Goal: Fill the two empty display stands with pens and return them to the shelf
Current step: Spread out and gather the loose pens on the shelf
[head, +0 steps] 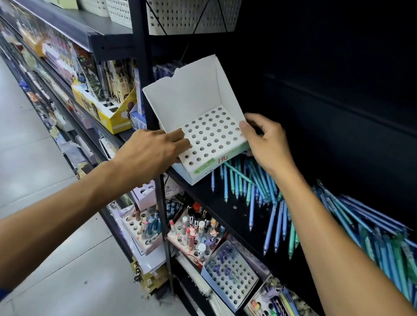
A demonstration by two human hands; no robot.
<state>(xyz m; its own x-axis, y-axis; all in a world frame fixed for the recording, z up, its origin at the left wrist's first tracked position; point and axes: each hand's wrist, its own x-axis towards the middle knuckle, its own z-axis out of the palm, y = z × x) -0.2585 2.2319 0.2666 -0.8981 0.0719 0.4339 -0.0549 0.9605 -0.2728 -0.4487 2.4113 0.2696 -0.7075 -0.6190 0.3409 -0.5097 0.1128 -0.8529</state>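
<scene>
An empty white cardboard display stand (207,116) with a grid of round holes sits tilted at the left end of the black shelf (225,206). My left hand (154,149) grips its left front corner, fingers lying over the holes. My right hand (266,141) pinches its right side wall. Loose blue and teal pens (274,207) lie scattered on the shelf to the right of the stand, and a larger heap of them (384,245) stretches to the far right. Only one empty stand is in view.
A black upright post (144,72) stands just left of the stand. White perforated baskets (190,7) sit on the shelf above. Below are stands with character pens (194,229), a partly filled holed stand (230,274) and a box of markers (285,314). The aisle floor lies to the left.
</scene>
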